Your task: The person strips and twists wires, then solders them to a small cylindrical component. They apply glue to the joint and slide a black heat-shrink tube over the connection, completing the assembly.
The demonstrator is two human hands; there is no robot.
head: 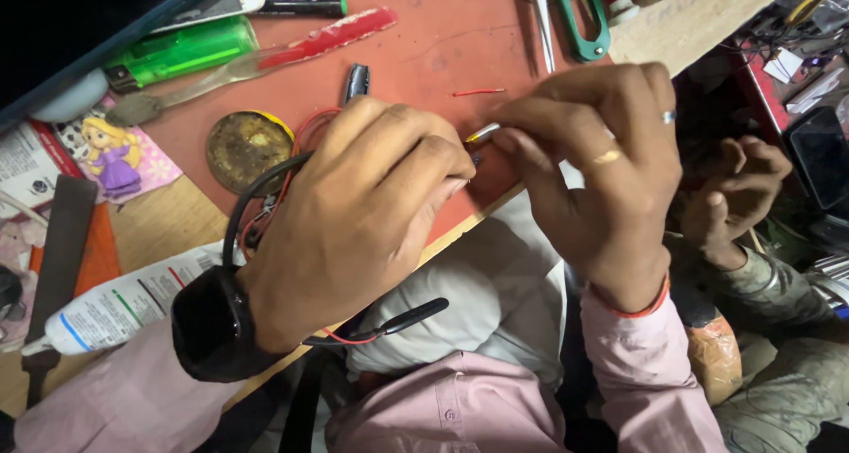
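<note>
Together, left hand (pixel 363 214) and right hand (pixel 592 165) fingers pinch a small metal piece (pixel 483 134).

Over the red surface (pixel 442 46), the left hand (pixel 363 214) and right hand (pixel 592 152) pinch a small metal piece (pixel 484 134) between their fingertips (wires trail under the left one). A green lighter (pixel 181 52) lies at ten o'clock, a round tin (pixel 246 148) beside the left hand.
</note>
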